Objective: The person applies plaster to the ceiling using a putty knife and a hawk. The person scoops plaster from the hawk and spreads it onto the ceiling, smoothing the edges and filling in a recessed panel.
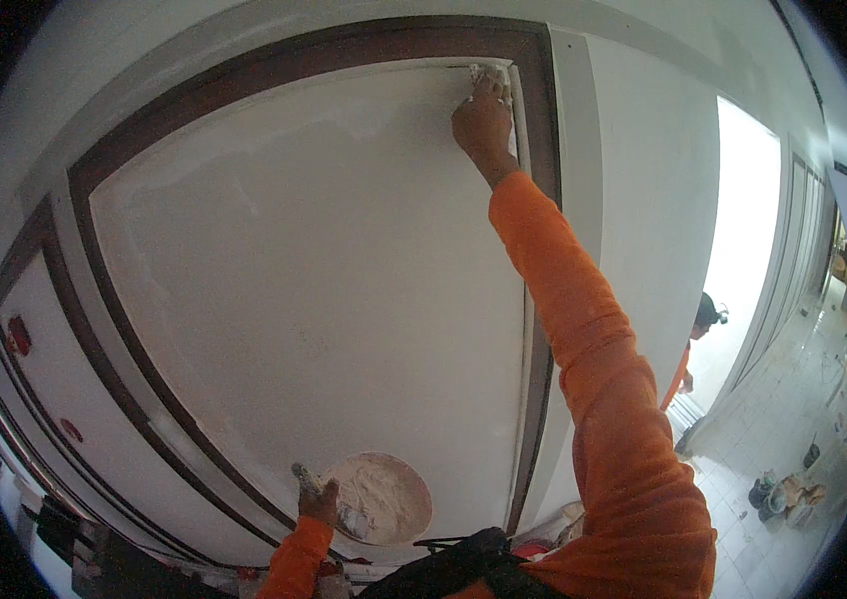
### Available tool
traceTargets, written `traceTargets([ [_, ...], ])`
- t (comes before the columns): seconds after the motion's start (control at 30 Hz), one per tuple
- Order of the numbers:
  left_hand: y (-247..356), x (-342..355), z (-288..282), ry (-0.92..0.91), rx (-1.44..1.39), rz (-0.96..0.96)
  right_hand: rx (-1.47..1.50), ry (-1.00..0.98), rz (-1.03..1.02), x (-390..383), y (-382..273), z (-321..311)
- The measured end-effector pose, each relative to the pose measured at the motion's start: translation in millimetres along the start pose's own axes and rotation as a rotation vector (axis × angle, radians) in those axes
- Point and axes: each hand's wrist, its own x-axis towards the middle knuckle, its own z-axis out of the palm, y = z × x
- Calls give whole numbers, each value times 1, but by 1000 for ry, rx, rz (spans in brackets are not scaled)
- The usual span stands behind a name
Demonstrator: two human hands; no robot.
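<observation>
Panel (324, 280), roomy middle; right hand (484, 120) at corner, left hand (318, 501) by tub (427, 481); grips unclear

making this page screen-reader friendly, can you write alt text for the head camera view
A person's right hand, smeared with white, reaches to the upper right corner of a pale panel with a brown border, while the left hand is at the edge of a round container of white material below. At right, another person shows beside a bright opening.
</observation>
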Motion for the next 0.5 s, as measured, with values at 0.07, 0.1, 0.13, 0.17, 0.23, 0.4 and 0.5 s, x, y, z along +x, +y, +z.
traceTargets([
  [0.07,4,-2,3,-19,-110,-32,-73,-35,52,5,1,0],
  [0.1,5,-3,5,-16,-111,-31,-71,-34,51,6,0,2],
  [0.13,6,-3,7,-20,-117,9,-87,-5,74,7,0,4],
  [0.17,7,-4,9,-25,-122,49,-104,24,97,8,0,5],
  [0.23,19,-10,4,-44,-62,33,-135,-107,110,8,-17,-8],
  [0.4,32,-13,5,-74,122,66,-72,-211,-8,-3,-10,-14],
  [0.5,16,-6,0,-263,-218,-177,223,-126,-98,-9,-9,-10],
])
